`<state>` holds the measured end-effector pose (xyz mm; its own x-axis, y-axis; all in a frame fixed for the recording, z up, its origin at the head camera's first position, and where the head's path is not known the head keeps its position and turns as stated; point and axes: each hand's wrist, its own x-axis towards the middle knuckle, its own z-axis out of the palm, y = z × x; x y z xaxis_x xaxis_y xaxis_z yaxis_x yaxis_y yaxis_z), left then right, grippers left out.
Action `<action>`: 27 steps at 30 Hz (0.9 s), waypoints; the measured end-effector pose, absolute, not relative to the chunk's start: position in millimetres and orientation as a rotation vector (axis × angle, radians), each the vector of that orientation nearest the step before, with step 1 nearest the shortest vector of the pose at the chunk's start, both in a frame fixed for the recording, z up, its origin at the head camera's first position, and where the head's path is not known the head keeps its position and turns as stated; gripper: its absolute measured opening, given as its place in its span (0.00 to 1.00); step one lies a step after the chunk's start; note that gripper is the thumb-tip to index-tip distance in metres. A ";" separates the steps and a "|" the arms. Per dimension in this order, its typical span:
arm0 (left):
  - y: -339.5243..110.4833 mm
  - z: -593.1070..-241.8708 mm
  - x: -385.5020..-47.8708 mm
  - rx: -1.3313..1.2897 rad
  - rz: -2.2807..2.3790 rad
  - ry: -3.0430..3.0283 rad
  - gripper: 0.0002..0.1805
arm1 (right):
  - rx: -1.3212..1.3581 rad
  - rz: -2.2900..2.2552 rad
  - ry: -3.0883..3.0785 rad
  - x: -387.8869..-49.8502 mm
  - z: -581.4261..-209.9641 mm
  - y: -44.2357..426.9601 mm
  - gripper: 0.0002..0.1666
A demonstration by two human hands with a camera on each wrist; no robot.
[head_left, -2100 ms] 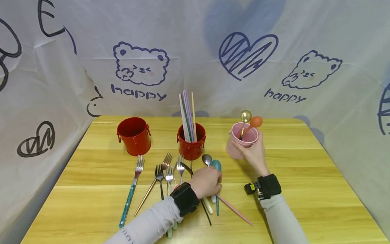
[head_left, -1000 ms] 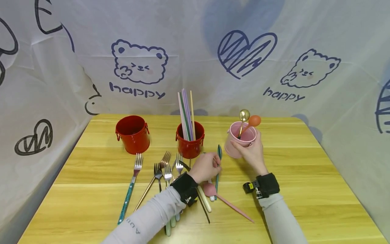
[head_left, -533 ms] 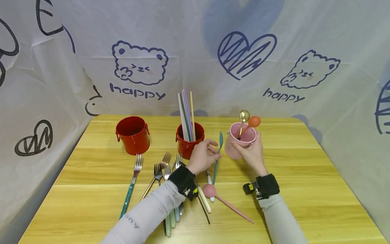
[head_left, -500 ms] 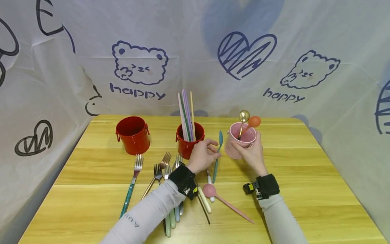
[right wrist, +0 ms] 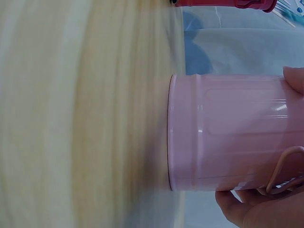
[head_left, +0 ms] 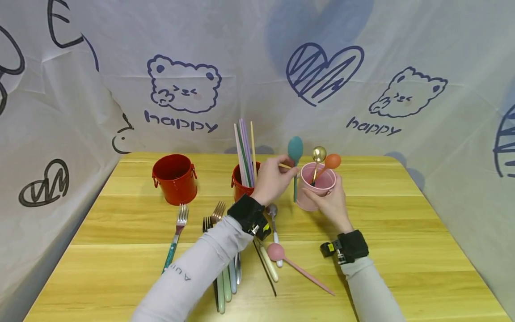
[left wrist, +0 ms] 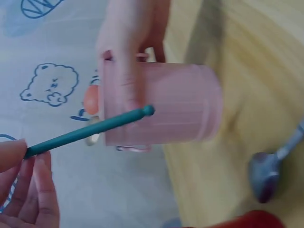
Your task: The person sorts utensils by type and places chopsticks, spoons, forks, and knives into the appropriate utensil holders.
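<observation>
Step in hand, prob.: bringing the teal spoon (head_left: 295, 149) to the pink pail (head_left: 304, 197). L hand (head_left: 273, 176) has it in a light pinch grip, thumb & fingertips nearly together on the handle, bowl up. Spoon is in the air just L of the pail, handle end hanging lower than the rim & outside the wall (touching or not, can't tell). R hand (head_left: 331, 203) has its grip curled round the pail's R side, steadying it upright. Gold spoon (head_left: 319, 154) & orange spoon (head_left: 332, 161) lean inside, bowls up.

Next move, I'd say, calls for raising the handle end over the rim, then shifting R & lowering it in w/o knocking those two.

Surface (head_left: 382, 214): pale wood planks. Red pail (head_left: 183, 192) at far L; second red pail (head_left: 240, 191) mid, w/ coloured sticks (head_left: 247, 152). Nearer: pink ladle (head_left: 276, 252), silver spoon (head_left: 272, 210), teal-handled fork (head_left: 182, 217), plus more cutlery partly under the L sleeve (head_left: 205, 259).

Room: white cloth (head_left: 253, 44) behind & at both sides, w/ bears, hearts & "happy" drawn on.
</observation>
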<state>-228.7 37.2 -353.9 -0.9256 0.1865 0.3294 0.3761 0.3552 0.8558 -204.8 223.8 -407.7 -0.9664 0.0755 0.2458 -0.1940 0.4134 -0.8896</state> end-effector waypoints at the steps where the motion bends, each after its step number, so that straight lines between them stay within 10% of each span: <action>1: 38.5 -350.4 -230.2 -0.518 -1.622 -2.401 0.09 | 0.104 1.570 -2.430 -205.0 -408.0 223.7 0.52; 27: 74.9 -351.1 -252.2 -0.600 -1.302 -2.532 0.12 | 0.124 1.568 -2.430 -226.7 -443.6 241.5 0.56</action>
<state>-252.2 74.9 -351.1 -0.8894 0.2509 0.3823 0.4568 0.5213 0.7208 -226.7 241.5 -443.6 -0.9660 0.0620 0.2511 -0.2033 0.4185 -0.8852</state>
